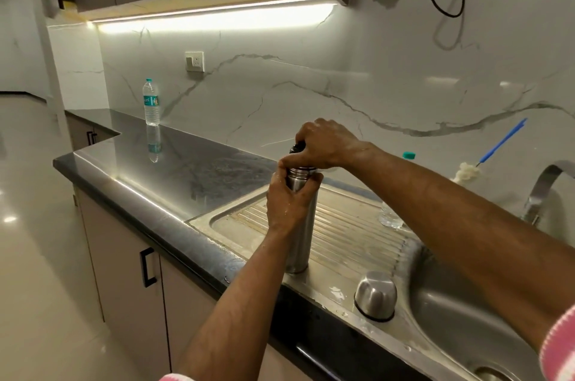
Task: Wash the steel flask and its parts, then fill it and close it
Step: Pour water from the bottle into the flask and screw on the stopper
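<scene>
The steel flask stands upright on the ribbed drainboard of the sink. My left hand grips its upper body just below the neck. My right hand curls over the top and holds the dark stopper at the flask's mouth; most of the stopper is hidden under the fingers. The steel cup lid sits upside down on the sink's front edge, to the right of the flask and apart from it.
A sink basin lies at the right with a curved tap behind it. A small plastic bottle stands behind my right forearm. A blue-handled bottle brush leans on the wall. Another water bottle stands far left on the dark counter.
</scene>
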